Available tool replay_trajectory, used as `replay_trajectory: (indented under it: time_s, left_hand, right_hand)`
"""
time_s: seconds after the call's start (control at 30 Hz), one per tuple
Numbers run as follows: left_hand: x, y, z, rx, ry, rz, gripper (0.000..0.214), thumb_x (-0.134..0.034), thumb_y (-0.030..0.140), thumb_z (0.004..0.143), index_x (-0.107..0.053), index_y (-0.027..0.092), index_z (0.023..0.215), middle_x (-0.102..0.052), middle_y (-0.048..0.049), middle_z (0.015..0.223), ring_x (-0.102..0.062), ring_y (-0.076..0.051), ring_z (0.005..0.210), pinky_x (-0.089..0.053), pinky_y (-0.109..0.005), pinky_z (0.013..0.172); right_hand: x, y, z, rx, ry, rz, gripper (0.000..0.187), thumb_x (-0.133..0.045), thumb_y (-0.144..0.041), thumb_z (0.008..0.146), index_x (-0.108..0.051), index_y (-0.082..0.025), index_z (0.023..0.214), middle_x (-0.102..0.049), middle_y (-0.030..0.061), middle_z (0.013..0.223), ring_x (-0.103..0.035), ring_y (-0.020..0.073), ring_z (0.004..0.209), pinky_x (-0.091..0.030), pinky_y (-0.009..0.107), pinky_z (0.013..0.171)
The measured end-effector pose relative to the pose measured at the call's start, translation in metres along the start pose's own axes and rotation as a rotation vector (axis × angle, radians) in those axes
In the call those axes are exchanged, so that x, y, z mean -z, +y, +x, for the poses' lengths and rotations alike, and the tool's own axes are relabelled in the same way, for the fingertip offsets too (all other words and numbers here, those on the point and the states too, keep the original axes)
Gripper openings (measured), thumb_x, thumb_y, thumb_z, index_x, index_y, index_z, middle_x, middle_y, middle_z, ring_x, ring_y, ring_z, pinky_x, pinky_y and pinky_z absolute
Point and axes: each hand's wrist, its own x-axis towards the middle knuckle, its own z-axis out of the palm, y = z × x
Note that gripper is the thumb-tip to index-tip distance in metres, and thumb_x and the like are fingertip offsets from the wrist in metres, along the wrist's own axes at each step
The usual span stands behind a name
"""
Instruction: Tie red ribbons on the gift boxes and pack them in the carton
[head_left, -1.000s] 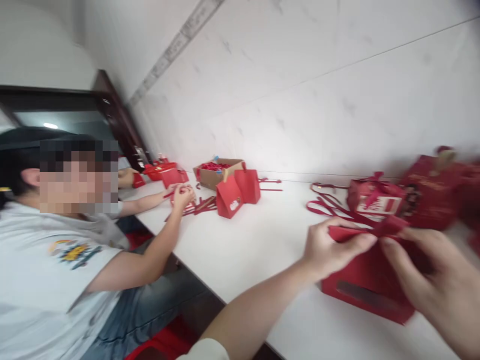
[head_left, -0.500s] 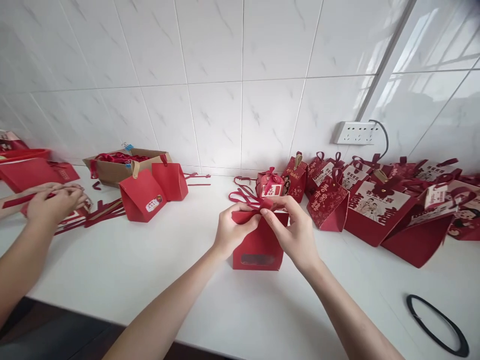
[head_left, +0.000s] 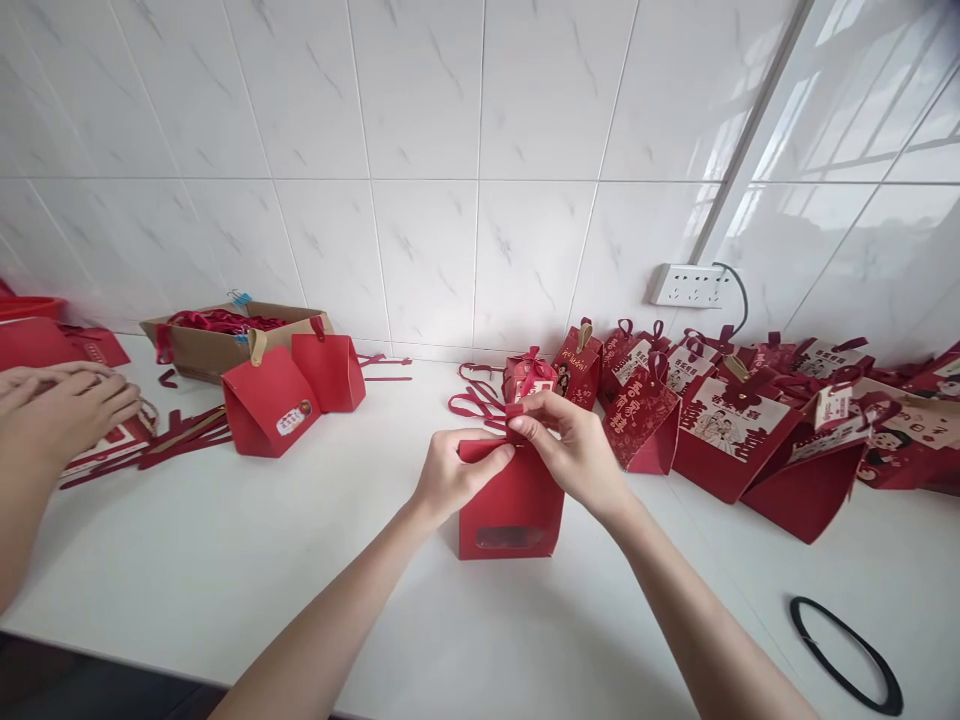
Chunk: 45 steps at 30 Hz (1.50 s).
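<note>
In front of me a red gift box point(head_left: 514, 500) with a small window low on its face stands upright on the white table. My left hand point(head_left: 459, 470) pinches the box's top edge at the left, thumb in front. My right hand point(head_left: 566, 445) holds a dark red ribbon point(head_left: 515, 415) between thumb and forefinger, just above the middle of that edge. Behind my fingers lie loose ribbon strips point(head_left: 476, 405) and a small red box with a bow point(head_left: 531, 375).
Many decorated red gift boxes point(head_left: 731, 430) crowd the right. A black oval ring point(head_left: 847, 650) lies front right. Two red boxes point(head_left: 270, 400) stand left, before a cardboard box point(head_left: 199, 350) of ribbon. Another person's hands point(head_left: 71, 405) rest at far left, near ribbon strips point(head_left: 187, 435). A power strip point(head_left: 694, 286) is on the wall.
The view has shifted slightly. My right hand has raised the ribbon into an upright loop above the box's top edge. The other person's hands now lie flatter, one over the other.
</note>
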Motion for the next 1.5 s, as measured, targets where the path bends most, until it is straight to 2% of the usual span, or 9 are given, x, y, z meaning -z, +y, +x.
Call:
replay_trajectory:
  time_s: [0.13,0.27,0.57,0.77,1.03,1.17,1.33,1.4,1.5]
  left_hand:
    - [0.006,0.008,0.002,-0.051,-0.103,0.027,0.016,-0.057,0.028,0.078,-0.069,0.019,0.074,-0.069,-0.0020,0.075,-0.064,-0.020,0.076,-0.052,-0.029,0.070]
    - [0.009,0.014,0.004,-0.058,-0.059,0.060,0.027,-0.065,0.030,0.071,-0.066,0.020,0.095,-0.069,-0.0032,0.091,-0.064,-0.020,0.087,-0.052,-0.030,0.079]
    - [0.003,0.006,0.005,-0.058,-0.027,0.133,0.017,-0.061,0.034,0.074,-0.062,0.020,0.066,-0.065,0.0008,0.068,-0.059,-0.015,0.067,-0.047,-0.025,0.065]
    - [0.002,0.007,0.007,-0.020,-0.029,0.118,0.021,-0.061,0.033,0.073,-0.056,0.019,0.058,-0.057,0.0025,0.058,-0.053,-0.012,0.058,-0.043,-0.023,0.056]
    - [0.004,0.007,0.007,-0.037,-0.012,0.161,0.026,-0.061,0.037,0.073,-0.051,0.019,0.057,-0.052,0.0028,0.058,-0.050,-0.012,0.058,-0.042,-0.023,0.058]
    - [0.002,0.007,0.003,-0.060,-0.004,0.199,0.026,-0.058,0.038,0.077,-0.054,0.019,0.060,-0.054,0.0022,0.058,-0.051,-0.012,0.058,-0.042,-0.023,0.056]
    - [-0.007,0.005,-0.005,-0.236,0.266,0.361,0.017,-0.051,0.032,0.083,-0.058,0.020,0.075,-0.060,-0.0005,0.071,-0.056,-0.014,0.068,-0.045,-0.024,0.067]
    - [-0.009,0.003,-0.009,-0.271,0.304,0.390,0.021,-0.043,0.032,0.087,-0.059,0.019,0.084,-0.061,-0.0027,0.077,-0.057,-0.014,0.074,-0.045,-0.026,0.070]
    - [-0.010,-0.002,-0.014,-0.290,0.138,0.253,0.039,-0.027,0.037,0.091,-0.060,0.019,0.100,-0.062,-0.0072,0.098,-0.059,-0.017,0.085,-0.049,-0.028,0.069]
  right_hand:
    - [-0.012,0.005,-0.007,-0.025,0.116,0.033,0.015,-0.053,-0.035,0.083,-0.057,-0.021,0.080,-0.063,0.0001,0.072,-0.057,0.0140,0.062,-0.046,0.025,0.056]
    - [-0.014,0.007,-0.011,-0.034,0.148,0.056,0.015,-0.056,-0.036,0.082,-0.059,-0.021,0.079,-0.063,-0.0004,0.072,-0.057,0.0129,0.060,-0.046,0.024,0.056]
    - [-0.017,0.002,-0.012,-0.088,0.307,0.193,0.017,-0.055,-0.038,0.082,-0.056,-0.021,0.078,-0.057,-0.0030,0.060,-0.055,0.0121,0.057,-0.046,0.024,0.055]
    - [-0.001,0.010,-0.024,-0.119,0.103,0.154,0.020,-0.062,-0.039,0.076,-0.062,-0.021,0.085,-0.066,0.0038,0.089,-0.061,0.0184,0.084,-0.050,0.029,0.071]
    - [-0.006,0.009,-0.030,-0.146,0.104,0.101,0.011,-0.056,-0.030,0.081,-0.061,-0.021,0.079,-0.065,0.0000,0.079,-0.060,0.0155,0.074,-0.049,0.026,0.066]
    - [-0.010,0.013,-0.031,-0.072,0.128,0.016,0.011,-0.051,-0.030,0.085,-0.059,-0.022,0.083,-0.064,0.0015,0.082,-0.060,0.0166,0.078,-0.048,0.030,0.071]
    - [-0.020,0.020,-0.039,0.126,0.367,-0.376,0.016,-0.055,-0.030,0.081,-0.056,-0.021,0.094,-0.055,0.0105,0.100,-0.052,0.0251,0.098,-0.043,0.044,0.084]
    - [-0.025,0.020,-0.042,0.162,0.244,-0.386,0.027,-0.058,-0.035,0.078,-0.054,-0.021,0.101,-0.054,0.0119,0.104,-0.051,0.0269,0.100,-0.042,0.047,0.086]
    - [-0.028,0.022,-0.044,0.077,0.021,-0.191,0.054,-0.062,-0.042,0.074,-0.042,-0.019,0.119,-0.052,0.0132,0.115,-0.051,0.0273,0.105,-0.045,0.044,0.086]
